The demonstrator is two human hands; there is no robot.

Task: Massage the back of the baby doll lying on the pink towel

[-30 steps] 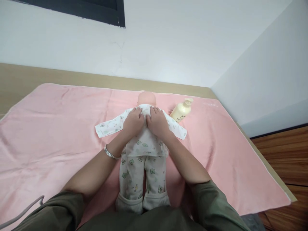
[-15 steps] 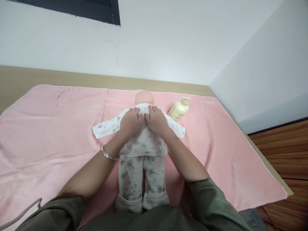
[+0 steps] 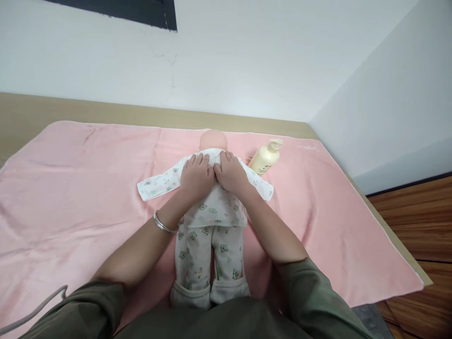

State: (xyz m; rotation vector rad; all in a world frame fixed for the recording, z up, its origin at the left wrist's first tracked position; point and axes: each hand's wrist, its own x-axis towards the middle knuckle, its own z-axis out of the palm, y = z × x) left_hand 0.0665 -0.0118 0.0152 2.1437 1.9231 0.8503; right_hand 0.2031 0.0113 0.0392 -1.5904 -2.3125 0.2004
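A baby doll (image 3: 215,217) lies stretched out in a white printed top and matching trousers, its bald head (image 3: 213,140) at the far end. No facial features show on the head. My left hand (image 3: 197,176) rests flat on the left of the doll's upper torso, fingers extended and pointing away from me. On the other side, my right hand (image 3: 231,175) lies flat too, its thumb close beside the left thumb. Both hands press on the cloth and grasp nothing. The doll's sleeves spread out to either side.
A cream pump bottle (image 3: 264,158) lies tilted near the doll's right-hand sleeve. Under everything is a pink cloth (image 3: 88,188) on a wooden table (image 3: 141,113) against a white wall. A grey cable (image 3: 35,313) runs in at lower left. Wood-grained panels (image 3: 423,221) stand at right.
My left hand has shifted slightly right, bringing the thumbs closer together. My right hand stays at nearly the same spot on the doll. The whole view has moved a little.
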